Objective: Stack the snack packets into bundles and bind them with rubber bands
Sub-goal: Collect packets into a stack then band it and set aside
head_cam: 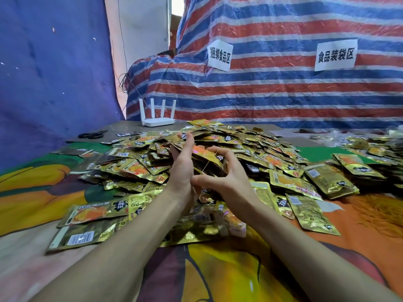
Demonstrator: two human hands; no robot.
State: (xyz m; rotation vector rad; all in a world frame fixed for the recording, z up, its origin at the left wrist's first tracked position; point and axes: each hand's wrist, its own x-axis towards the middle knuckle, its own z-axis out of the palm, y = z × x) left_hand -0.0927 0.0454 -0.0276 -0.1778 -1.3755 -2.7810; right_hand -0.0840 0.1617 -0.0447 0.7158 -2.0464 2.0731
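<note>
One packet bundle in left hand fingers; right hand fingers pinch rubber band.

My bench is grey at the far edge, with a bright printed cloth over the rest. A heap of gold packets covers mid-frame, spilling lower left and right. A white router stands upper left of centre, and black scissors lie further left.

left sign 捆绑食品区, right sign 食品装袋区, on tarp
</note>
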